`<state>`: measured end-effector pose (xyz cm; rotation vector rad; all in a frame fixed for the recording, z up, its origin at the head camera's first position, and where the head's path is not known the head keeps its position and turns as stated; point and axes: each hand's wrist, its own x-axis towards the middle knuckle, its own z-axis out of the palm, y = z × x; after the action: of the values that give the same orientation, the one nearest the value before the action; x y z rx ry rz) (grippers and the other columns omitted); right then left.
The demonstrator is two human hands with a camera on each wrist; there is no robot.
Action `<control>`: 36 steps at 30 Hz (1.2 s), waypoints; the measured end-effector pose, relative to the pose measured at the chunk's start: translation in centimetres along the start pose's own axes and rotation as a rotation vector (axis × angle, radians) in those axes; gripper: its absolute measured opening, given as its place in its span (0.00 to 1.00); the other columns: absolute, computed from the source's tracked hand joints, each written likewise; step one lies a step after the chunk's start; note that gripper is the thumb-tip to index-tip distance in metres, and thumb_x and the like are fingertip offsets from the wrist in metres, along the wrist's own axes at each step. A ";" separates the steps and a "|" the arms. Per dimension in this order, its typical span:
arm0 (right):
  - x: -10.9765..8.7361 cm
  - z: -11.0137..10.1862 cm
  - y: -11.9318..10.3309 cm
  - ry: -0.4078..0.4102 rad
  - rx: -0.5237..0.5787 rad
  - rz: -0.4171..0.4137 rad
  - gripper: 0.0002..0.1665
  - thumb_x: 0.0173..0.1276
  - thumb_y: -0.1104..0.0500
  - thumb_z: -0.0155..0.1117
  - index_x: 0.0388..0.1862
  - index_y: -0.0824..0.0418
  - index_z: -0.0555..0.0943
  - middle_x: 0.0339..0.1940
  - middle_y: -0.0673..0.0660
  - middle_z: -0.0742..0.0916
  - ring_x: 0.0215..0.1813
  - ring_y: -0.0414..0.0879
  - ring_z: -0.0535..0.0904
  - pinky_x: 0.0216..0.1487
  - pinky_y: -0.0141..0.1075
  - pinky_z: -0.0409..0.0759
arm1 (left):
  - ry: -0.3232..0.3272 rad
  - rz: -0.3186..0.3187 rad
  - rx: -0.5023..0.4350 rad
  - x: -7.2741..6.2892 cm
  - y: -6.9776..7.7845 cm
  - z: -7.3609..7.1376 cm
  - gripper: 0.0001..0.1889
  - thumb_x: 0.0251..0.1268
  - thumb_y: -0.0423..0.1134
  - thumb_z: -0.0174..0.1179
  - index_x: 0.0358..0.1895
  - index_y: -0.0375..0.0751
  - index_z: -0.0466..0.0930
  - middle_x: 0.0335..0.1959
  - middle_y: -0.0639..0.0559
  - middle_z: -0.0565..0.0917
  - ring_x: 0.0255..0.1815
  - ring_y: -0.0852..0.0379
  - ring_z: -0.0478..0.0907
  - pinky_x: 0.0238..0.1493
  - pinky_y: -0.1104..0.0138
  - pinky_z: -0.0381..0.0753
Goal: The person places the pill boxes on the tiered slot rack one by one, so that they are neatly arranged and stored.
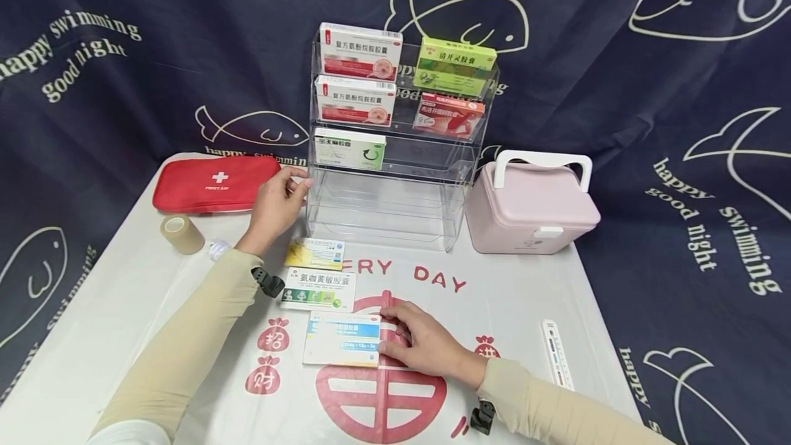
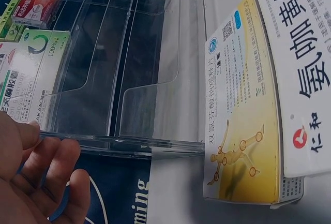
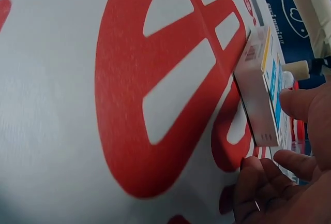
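Observation:
My left hand (image 1: 276, 206) is at the left side of a clear acrylic display rack (image 1: 383, 204). Its thumb tip meets the rack's side edge in the left wrist view, the other fingers loosely bent beside it. On the table, my right hand (image 1: 426, 342) touches the right edge of a blue-and-white medicine box (image 1: 342, 345), thumb and forefinger apart. Above that box lie a white-and-green medicine box (image 1: 318, 289) and a yellow-and-white medicine box (image 2: 243, 105). The rack's upper tiers hold red-and-white boxes (image 1: 358, 53), a green box (image 1: 454, 67), a red box (image 1: 448, 115) and a white-green box (image 1: 349, 148).
A red first aid pouch (image 1: 216, 184) and a tan tape roll (image 1: 182, 234) are left of the rack. To its right stands a pink case with a white handle (image 1: 531, 211). A thin white strip (image 1: 557, 354) lies at the right. A dark curtain (image 1: 680, 122) hangs behind.

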<state>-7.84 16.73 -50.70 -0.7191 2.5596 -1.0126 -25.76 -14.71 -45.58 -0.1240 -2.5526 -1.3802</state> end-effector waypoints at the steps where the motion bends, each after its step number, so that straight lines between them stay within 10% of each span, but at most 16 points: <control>1: 0.0 0.1 0.0 -0.002 -0.013 0.003 0.34 0.68 0.46 0.72 0.68 0.59 0.75 0.57 0.50 0.79 0.51 0.43 0.76 0.55 0.37 0.77 | 0.000 0.000 -0.002 0.0 0.0 0.0 0.14 0.76 0.43 0.60 0.56 0.39 0.80 0.30 0.46 0.79 0.28 0.50 0.83 0.33 0.61 0.76; 20: 0.7 1.6 -0.6 0.097 -0.175 -0.020 0.30 0.69 0.40 0.68 0.63 0.55 0.79 0.51 0.46 0.80 0.47 0.38 0.75 0.51 0.37 0.77 | 0.006 0.001 -0.001 -0.1 -0.1 0.0 0.14 0.76 0.45 0.60 0.55 0.40 0.80 0.29 0.46 0.79 0.28 0.50 0.83 0.32 0.60 0.76; 36: 0.8 1.6 -0.7 0.137 -0.107 -0.019 0.26 0.62 0.43 0.76 0.54 0.48 0.77 0.42 0.43 0.80 0.39 0.39 0.74 0.41 0.32 0.75 | 0.002 -0.004 0.002 0.0 0.0 -0.1 0.14 0.76 0.44 0.61 0.56 0.41 0.80 0.30 0.47 0.80 0.29 0.51 0.84 0.32 0.60 0.76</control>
<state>-7.59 14.94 -51.36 -0.7261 2.7479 -0.9676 -25.73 -14.80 -45.54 -0.1167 -2.5541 -1.3785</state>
